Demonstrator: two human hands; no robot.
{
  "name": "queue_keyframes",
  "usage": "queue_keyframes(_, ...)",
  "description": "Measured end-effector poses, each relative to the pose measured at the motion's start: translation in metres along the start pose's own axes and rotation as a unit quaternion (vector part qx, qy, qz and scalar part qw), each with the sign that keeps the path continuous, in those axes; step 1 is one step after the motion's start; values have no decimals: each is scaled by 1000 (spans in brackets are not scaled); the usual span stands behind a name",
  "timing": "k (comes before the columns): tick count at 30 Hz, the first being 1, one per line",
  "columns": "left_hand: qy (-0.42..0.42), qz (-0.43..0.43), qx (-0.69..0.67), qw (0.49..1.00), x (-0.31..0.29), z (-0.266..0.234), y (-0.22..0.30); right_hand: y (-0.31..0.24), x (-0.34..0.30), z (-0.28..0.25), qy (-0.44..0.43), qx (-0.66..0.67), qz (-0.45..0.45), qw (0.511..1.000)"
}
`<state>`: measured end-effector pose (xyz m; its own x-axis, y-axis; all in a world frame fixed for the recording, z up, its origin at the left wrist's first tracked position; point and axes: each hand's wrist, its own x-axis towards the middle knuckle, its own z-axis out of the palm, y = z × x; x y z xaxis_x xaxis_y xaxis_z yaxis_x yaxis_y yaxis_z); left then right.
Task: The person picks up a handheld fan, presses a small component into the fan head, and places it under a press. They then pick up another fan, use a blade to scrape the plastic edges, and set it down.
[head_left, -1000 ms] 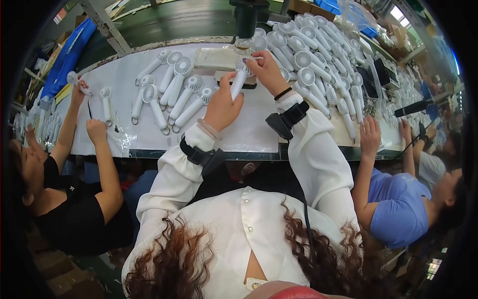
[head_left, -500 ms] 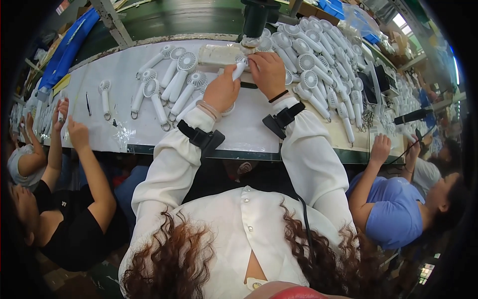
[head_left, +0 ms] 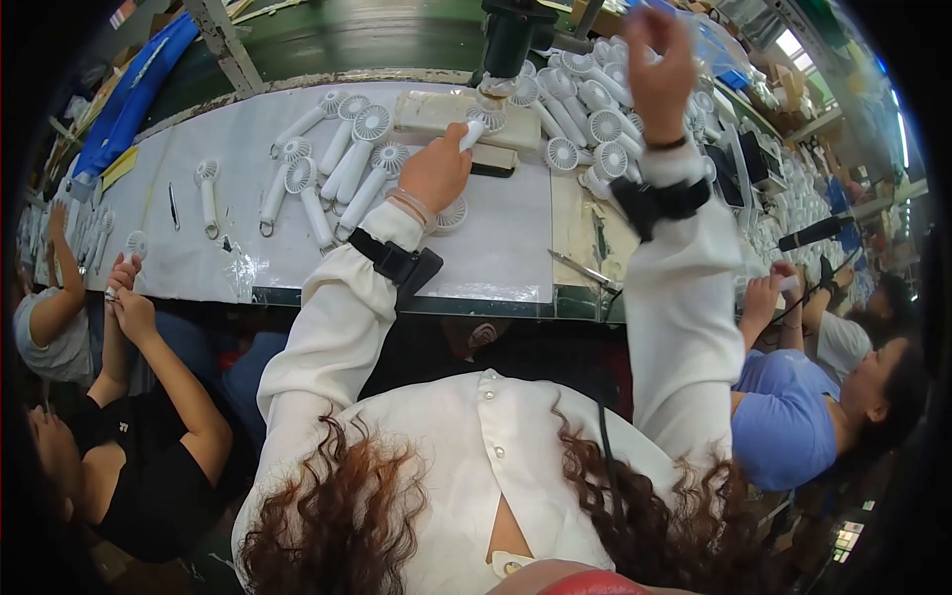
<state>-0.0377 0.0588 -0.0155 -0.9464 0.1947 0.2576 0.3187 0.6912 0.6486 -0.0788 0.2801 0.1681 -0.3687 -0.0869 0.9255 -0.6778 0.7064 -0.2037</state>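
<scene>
Right hand (head_left: 659, 84) swung up, away from the white handheld fan (head_left: 471, 135); blurred, I can't tell its grip. Left hand (head_left: 433, 177) clasps that fan beneath green press (head_left: 507, 42).

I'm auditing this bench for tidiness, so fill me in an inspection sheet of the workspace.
Surface: white sheet covers much of the bench.
Job's things: white handheld fan held below the green machine; loose fans to its left, piled fans to its right.
Clutter: pointed metal tool right of the sheet; slim dark tool at left.
Grips: left hand closed on the held fan; right hand raised, blurred, grip unclear.
Cables: black cable down the blouse front.
Surroundings: co-workers seated on both sides.
</scene>
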Motion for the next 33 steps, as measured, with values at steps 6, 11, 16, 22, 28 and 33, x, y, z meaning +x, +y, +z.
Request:
queue_keyframes(6, -6, 12, -11, 1000, 5, -2, -8, -53, 149, -30, -130, 596, 458, 647)
queue_keyframes(11, -17, 21, -13, 1000, 8, -1, -3, -45, 132, -9, -35, 491, 197, 848)
queue_keyframes(16, -25, 36, -13, 999, 18, 6, -5, -45, 76, -70, -355, 566, 141, 731)
queue_keyframes(22, -58, -2, 4, 998, 15, -1, -14, -112, -55, -59, -546, 121, -15, 829)
queue_keyframes(28, -77, -13, 7, 997, 11, -7, -1, -89, -142, -8, -363, -67, -174, 913)
queue_keyframes(33, -46, 0, -1, 999, 18, -6, -9, -97, -126, -24, -264, 32, -152, 952)
